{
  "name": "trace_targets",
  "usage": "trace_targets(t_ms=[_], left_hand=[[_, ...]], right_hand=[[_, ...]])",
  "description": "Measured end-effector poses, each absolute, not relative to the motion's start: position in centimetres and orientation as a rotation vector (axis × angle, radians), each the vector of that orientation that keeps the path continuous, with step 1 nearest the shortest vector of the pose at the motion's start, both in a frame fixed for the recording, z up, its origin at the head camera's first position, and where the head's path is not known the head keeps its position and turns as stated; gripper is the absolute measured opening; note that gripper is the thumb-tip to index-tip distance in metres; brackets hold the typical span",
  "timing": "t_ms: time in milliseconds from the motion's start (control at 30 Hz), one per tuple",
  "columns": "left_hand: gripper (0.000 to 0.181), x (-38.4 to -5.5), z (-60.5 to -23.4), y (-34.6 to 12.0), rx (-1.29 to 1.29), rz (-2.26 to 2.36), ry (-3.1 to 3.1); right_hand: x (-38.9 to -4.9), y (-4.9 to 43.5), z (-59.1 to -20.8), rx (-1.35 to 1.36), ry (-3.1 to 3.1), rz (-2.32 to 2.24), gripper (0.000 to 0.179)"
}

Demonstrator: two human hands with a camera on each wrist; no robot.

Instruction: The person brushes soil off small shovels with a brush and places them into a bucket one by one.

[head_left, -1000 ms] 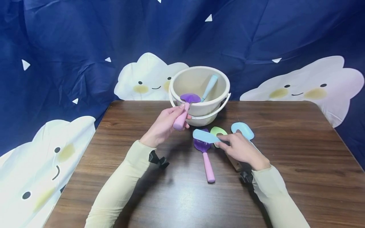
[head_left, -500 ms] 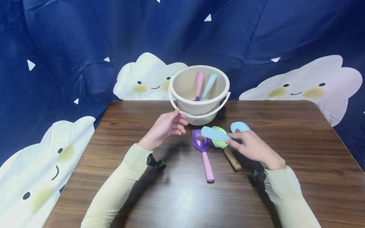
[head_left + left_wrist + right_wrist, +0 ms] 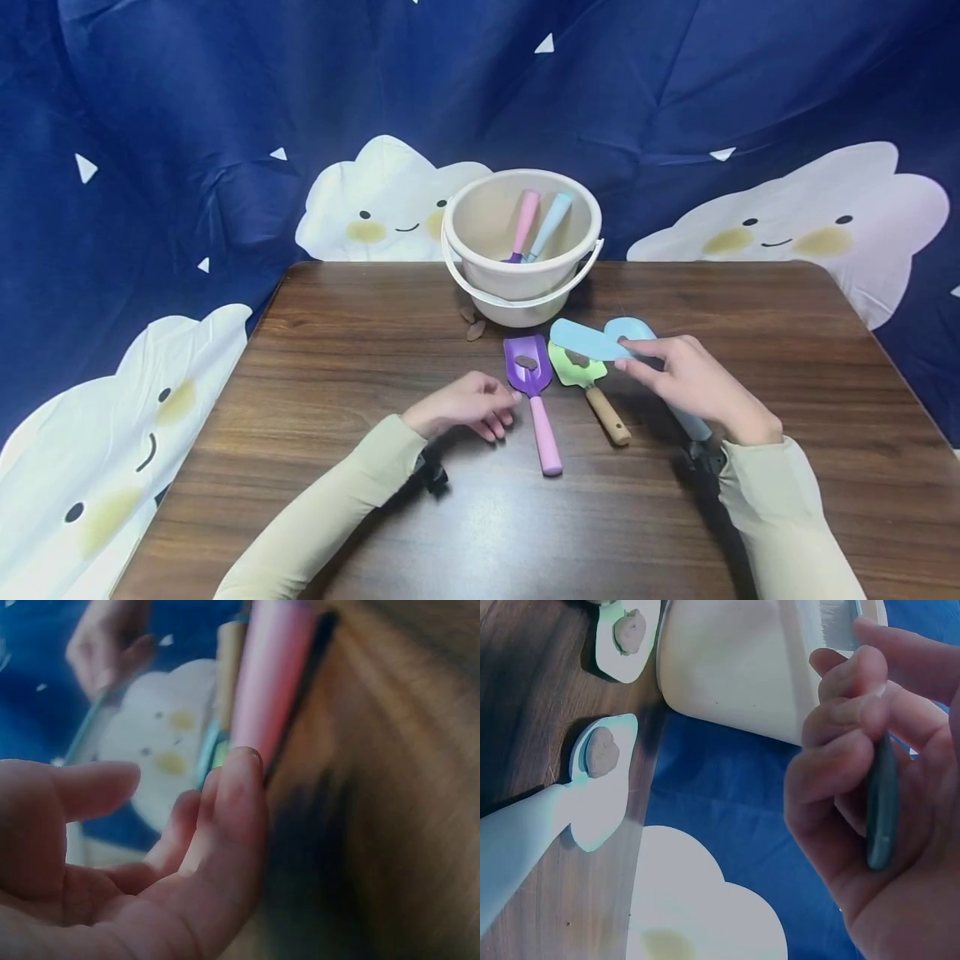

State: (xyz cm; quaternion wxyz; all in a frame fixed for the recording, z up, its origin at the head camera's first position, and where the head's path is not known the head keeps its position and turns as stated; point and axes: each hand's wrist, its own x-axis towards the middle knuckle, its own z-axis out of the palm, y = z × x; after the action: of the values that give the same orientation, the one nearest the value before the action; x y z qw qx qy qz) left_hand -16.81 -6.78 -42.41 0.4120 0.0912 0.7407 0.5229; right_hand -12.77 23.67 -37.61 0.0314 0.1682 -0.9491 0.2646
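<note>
In the head view my left hand point(image 3: 465, 407) hovers beside a purple shovel point(image 3: 546, 442) with a pink handle. Its fingers are loosely bent and grip nothing; the left wrist view shows the pink handle point(image 3: 270, 667) just past the fingertips. My right hand point(image 3: 693, 385) pinches a light-blue spatula point(image 3: 588, 340), its flat blade pointing left above a green shovel point(image 3: 607, 415) with a wooden handle. Partly hidden under that hand lies a light-blue shovel point(image 3: 628, 327). Brown pieces sit on the shovels' blades; one piece point(image 3: 602, 752) shows clearly in the right wrist view.
At the back of the wooden table point(image 3: 352, 333) stands a cream bucket point(image 3: 517, 283) with its handle lowered. Inside lean a pink-handled tool point(image 3: 527, 218) and a light-blue-handled tool point(image 3: 551, 223). Flat brown pieces point(image 3: 476, 331) lie before the bucket. A blue curtain point(image 3: 480, 75) hangs behind.
The pink-handled purple tool left my left hand and now stands in the bucket. That hand then came down toward the purple shovel. My right hand moved rightward with the spatula.
</note>
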Motion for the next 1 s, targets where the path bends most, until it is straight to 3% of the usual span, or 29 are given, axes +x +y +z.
trace_targets(t_ms=[167,500,1000], left_hand=[[0.033,-15.6,-43.8,-5.4,0.219,1.261,1.875],[0.054,-15.1,-44.0,-3.1,0.291,1.082,2.132],[0.019,-15.6,-44.8,-3.6,0.158,1.258,1.908]], right_hand=[[-12.6,23.7,-37.9,0.516,-2.93,0.839,0.039],[-12.7,23.5,-38.8,0.547,-2.946,0.807,0.034],[-12.6,23.2,-38.9,0.571,-2.968,0.777,0.032]])
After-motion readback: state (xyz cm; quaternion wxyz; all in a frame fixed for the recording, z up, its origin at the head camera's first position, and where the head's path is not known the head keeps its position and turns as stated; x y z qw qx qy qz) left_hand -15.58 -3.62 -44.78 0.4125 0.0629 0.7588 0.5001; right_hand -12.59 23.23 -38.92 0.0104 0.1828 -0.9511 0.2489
